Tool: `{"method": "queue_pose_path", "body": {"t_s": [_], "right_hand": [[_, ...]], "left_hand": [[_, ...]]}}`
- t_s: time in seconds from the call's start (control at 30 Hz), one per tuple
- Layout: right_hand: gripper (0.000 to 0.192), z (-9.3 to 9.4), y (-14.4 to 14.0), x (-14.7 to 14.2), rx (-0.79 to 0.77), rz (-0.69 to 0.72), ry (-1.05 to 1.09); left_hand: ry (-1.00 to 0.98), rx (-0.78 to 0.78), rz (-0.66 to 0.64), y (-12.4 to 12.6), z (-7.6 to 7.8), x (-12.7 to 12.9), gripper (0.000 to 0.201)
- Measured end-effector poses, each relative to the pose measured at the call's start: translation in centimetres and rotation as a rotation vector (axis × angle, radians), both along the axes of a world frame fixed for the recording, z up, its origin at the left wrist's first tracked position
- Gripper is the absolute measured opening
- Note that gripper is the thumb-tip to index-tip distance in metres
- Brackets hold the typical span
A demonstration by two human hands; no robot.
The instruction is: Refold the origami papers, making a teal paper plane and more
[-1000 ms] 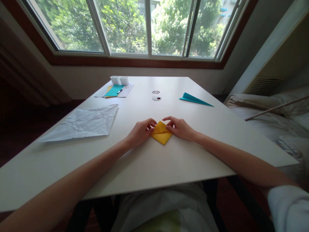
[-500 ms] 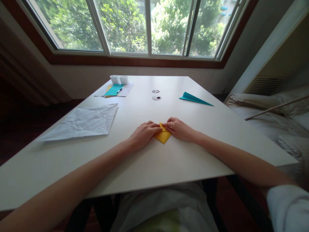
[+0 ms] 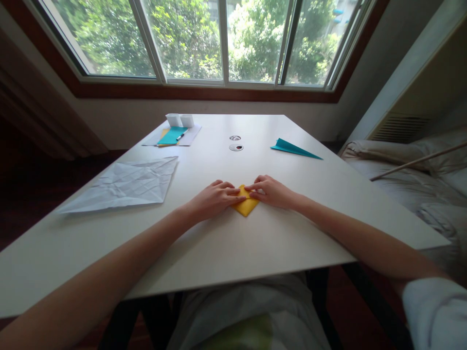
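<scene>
Yellow paper (image 3: 246,206), folded to a small pointed shape, lies flat on the white counter (image 3: 226,243) w/ both my hands on it. Left hand (image 3: 215,197) comes in from 9 o'clock, fingers flat & spread, pressing the top layer; right hand (image 3: 272,191) from 3 o'clock, fingertips pinned on the upper edge. Looks v. light, thin, creases easily, prob slides on the smooth top, so I'd hold by edges/corners w/ light pressure. Creased white sheet (image 3: 127,184) sits approx 10 o'clock, teal paper plane (image 3: 294,148) approx 1 o'clock

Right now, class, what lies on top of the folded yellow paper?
Fingers of the left hand and right hand press its upper part; the yellow paper beneath them is hidden.
</scene>
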State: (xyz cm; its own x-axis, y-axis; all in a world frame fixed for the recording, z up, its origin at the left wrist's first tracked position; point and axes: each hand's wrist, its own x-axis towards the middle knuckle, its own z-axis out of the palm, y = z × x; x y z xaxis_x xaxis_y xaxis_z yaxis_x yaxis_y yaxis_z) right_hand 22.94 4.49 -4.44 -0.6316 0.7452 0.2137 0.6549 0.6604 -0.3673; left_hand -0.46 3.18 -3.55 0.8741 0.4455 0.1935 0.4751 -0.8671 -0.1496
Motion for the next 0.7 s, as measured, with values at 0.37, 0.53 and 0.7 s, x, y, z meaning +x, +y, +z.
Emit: {"method": "queue_pose_path", "body": {"t_s": [0.37,0.53,0.7], "right_hand": [[0.037,0.4,1.2,1.8,-0.05,0.141,-0.14],[0.038,0.5,1.0,1.7,-0.056,0.143,-0.162],[0.038,0.5,0.9,1.8,-0.051,0.134,-0.125]], "left_hand": [[0.011,-0.032,0.027,-0.3,1.2,-0.6,0.03],[-0.007,-0.151,0.039,-0.2,2.1,-1.9,0.029],[-0.086,-0.278,0.101,-0.6,2.7,-2.3,0.027]]}}
